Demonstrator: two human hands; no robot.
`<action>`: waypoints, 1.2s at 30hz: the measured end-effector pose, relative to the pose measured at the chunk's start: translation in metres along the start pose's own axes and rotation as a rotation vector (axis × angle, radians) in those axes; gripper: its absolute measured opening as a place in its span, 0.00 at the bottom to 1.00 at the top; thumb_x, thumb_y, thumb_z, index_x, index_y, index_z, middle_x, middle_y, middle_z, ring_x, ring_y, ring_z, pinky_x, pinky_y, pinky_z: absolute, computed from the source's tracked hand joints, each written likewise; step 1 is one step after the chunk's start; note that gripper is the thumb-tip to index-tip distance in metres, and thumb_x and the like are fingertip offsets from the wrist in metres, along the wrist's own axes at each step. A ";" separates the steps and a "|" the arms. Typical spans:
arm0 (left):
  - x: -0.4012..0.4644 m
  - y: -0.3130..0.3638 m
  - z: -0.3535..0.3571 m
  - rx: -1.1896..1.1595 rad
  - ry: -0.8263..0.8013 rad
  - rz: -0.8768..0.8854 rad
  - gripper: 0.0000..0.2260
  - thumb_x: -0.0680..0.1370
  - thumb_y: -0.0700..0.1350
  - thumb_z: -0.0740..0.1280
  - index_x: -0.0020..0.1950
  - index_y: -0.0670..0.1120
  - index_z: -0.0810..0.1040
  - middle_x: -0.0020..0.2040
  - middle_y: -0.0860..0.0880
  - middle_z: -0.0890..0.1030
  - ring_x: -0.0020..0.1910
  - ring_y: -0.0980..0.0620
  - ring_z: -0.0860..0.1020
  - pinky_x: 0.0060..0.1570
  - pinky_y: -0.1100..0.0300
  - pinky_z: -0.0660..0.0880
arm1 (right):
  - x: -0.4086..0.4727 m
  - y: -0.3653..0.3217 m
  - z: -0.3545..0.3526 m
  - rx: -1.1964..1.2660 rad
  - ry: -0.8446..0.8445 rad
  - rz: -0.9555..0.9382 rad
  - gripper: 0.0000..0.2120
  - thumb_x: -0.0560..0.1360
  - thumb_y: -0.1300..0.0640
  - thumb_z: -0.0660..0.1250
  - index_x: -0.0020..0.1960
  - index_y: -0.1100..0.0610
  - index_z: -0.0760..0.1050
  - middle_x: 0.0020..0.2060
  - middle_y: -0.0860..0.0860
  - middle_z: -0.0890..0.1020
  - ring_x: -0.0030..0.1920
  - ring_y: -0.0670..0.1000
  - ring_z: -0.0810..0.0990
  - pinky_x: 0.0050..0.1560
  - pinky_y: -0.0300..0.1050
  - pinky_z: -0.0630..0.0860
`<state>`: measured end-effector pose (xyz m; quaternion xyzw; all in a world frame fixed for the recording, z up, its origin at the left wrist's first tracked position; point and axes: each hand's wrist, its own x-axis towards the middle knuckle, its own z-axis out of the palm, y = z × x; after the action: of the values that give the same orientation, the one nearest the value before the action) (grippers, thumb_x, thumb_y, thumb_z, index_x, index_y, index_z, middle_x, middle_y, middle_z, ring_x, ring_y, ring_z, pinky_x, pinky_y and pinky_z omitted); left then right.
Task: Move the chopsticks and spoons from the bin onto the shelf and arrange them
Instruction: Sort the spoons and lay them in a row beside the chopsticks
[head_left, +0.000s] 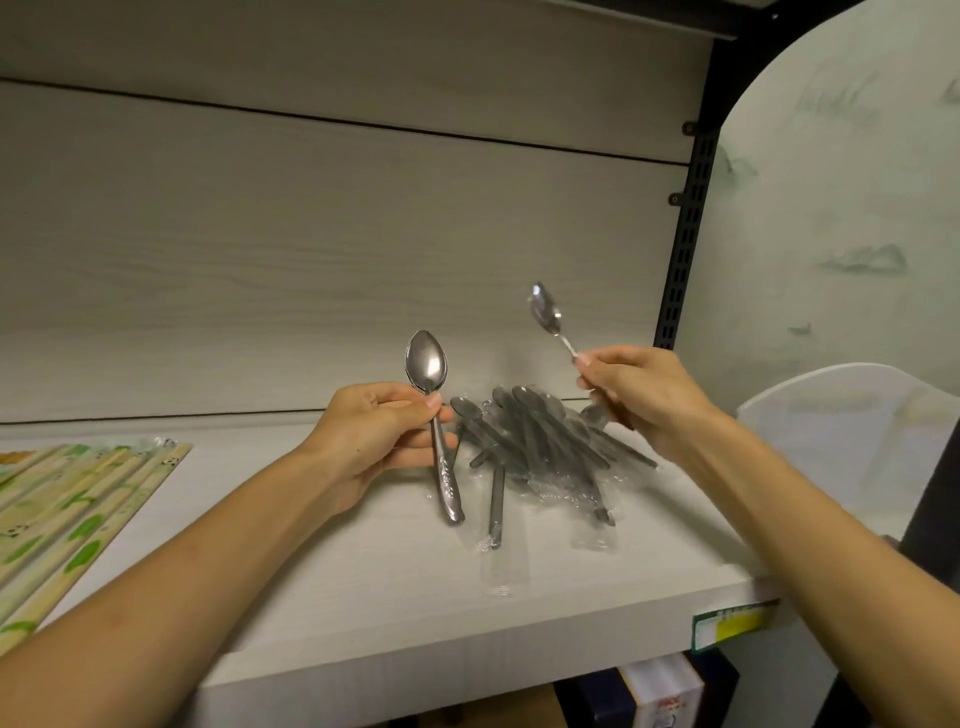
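The left hand (374, 436) has a closed grip on a steel spoon (434, 415), thumb pressed on the neck just below the bowl and the other fingers curled behind the handle. The spoon stands nearly upright, bowl up and facing the camera, its embossed handle end hanging below the palm, above the shelf (363, 597). The left forearm reaches in from the lower left, wrist slightly bent.

The right hand (634, 400) pinches a smaller spoon (548, 317) by its thin stem between thumb and forefinger, the remaining fingers folded in. This spoon tilts up and to the left, bowl raised against the pale wood-grain back panel (311, 234). The right forearm comes in from the lower right.

Between and behind the hands, a loose pile of spoons (540, 447) lies on the shelf, each in crinkled clear plastic wrap, handles splayed toward the front edge. At the left end of the shelf lie packs of chopsticks (78, 509) in pale sleeves printed with green leaves and pandas. The shelf is matte white with a faint grain. A translucent white bin (841, 431) sits at the right.
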<state>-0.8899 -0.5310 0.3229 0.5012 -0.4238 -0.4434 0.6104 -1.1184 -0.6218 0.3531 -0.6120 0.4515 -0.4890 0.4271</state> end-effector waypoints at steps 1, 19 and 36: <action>0.000 0.001 0.000 -0.016 0.005 0.003 0.08 0.76 0.37 0.69 0.52 0.34 0.79 0.47 0.41 0.85 0.37 0.47 0.85 0.33 0.58 0.81 | -0.011 -0.006 0.008 -0.011 -0.062 -0.006 0.04 0.75 0.58 0.71 0.46 0.59 0.80 0.35 0.52 0.82 0.30 0.47 0.74 0.27 0.37 0.71; -0.002 -0.001 0.001 -0.100 0.022 0.004 0.08 0.77 0.40 0.68 0.51 0.35 0.78 0.41 0.40 0.85 0.35 0.47 0.84 0.36 0.56 0.82 | -0.046 0.010 0.104 -0.375 -0.042 -0.342 0.10 0.70 0.50 0.75 0.35 0.54 0.79 0.27 0.45 0.79 0.32 0.44 0.77 0.38 0.39 0.75; -0.001 0.002 -0.002 -0.059 0.073 -0.041 0.06 0.77 0.35 0.67 0.52 0.34 0.79 0.45 0.39 0.84 0.36 0.43 0.84 0.34 0.54 0.82 | 0.027 0.023 -0.021 -0.799 0.167 -0.094 0.06 0.75 0.53 0.70 0.46 0.55 0.82 0.46 0.53 0.84 0.51 0.54 0.81 0.52 0.44 0.75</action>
<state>-0.8878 -0.5288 0.3244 0.5074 -0.3776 -0.4498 0.6306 -1.1391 -0.6552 0.3401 -0.7078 0.6107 -0.3421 0.0948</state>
